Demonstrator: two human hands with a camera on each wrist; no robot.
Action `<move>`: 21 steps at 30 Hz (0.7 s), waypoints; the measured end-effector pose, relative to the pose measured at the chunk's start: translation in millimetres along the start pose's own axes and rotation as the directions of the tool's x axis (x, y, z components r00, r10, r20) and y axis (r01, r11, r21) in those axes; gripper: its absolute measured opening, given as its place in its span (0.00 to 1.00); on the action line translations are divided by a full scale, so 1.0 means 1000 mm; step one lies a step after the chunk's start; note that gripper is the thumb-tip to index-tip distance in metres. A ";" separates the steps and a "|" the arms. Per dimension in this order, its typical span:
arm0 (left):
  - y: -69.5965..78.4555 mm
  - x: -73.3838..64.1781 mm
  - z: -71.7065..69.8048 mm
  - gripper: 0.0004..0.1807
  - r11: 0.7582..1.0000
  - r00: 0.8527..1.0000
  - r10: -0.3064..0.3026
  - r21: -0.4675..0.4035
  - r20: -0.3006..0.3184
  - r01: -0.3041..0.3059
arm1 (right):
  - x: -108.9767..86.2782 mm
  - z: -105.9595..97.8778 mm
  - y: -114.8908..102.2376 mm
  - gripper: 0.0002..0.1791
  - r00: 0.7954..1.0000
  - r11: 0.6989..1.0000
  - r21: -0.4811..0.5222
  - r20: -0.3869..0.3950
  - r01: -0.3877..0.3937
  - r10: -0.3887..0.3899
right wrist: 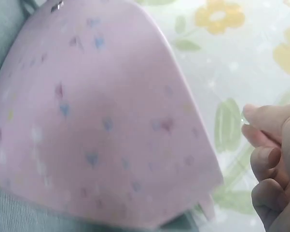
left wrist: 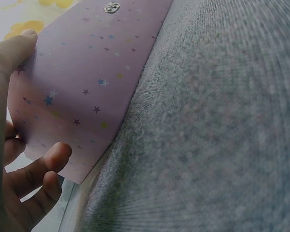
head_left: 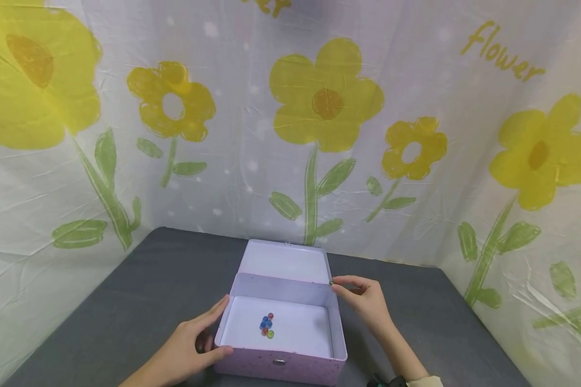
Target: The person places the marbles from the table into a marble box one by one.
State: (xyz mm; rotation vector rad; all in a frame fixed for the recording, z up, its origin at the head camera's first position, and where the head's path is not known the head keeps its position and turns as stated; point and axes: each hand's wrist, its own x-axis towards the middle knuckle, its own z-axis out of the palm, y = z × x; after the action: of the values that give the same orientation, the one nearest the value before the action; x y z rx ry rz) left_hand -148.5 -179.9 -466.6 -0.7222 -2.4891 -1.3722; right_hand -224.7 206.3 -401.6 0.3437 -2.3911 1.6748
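Note:
A pink tin box (head_left: 290, 366) with printed stars stands with its hinged lid (head_left: 287, 260) tipped back. Several small glass beads, blue, red and yellow-green (head_left: 270, 334), lie clustered on its white floor, left of the middle. My left hand (head_left: 186, 344) holds the box at the front left corner, thumb at the front, forefinger along the left side; in the left wrist view other fingers (left wrist: 52, 162) curl beside the wall. By the back right corner, my right hand (head_left: 365, 301) pinches a tiny dark greenish bead (head_left: 332, 282) between thumb and forefinger. The right wrist view shows only a glint between those fingertips.
The box stands on a dark grey cloth-covered table (head_left: 140, 301). Behind and at both sides hangs a white curtain (head_left: 242, 177) with yellow flowers. A dark wrist strap (head_left: 387, 381) shows at the bottom, beside a light sleeve (head_left: 425, 381).

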 end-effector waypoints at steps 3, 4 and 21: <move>0.000 0.000 0.000 0.46 1.000 1.000 -0.005 0.003 0.001 0.005 | 0.003 0.011 -0.006 0.13 1.000 1.000 0.002 0.011 0.011 -0.012; 0.000 0.000 0.000 0.45 1.000 1.000 -0.008 0.003 0.002 0.008 | 0.004 0.015 -0.008 0.13 1.000 1.000 -0.003 0.015 0.019 -0.019; -0.002 0.000 0.000 0.46 1.000 1.000 -0.003 0.019 -0.008 0.003 | 0.018 0.060 -0.037 0.11 0.994 0.995 0.092 0.102 0.040 -0.049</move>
State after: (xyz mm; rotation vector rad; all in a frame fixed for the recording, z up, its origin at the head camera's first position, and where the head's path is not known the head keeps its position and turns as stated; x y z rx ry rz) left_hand -149.6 -180.4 -467.6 -0.7073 -2.4945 -1.3482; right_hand -232.2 136.1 -383.7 0.5078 -2.3659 1.7904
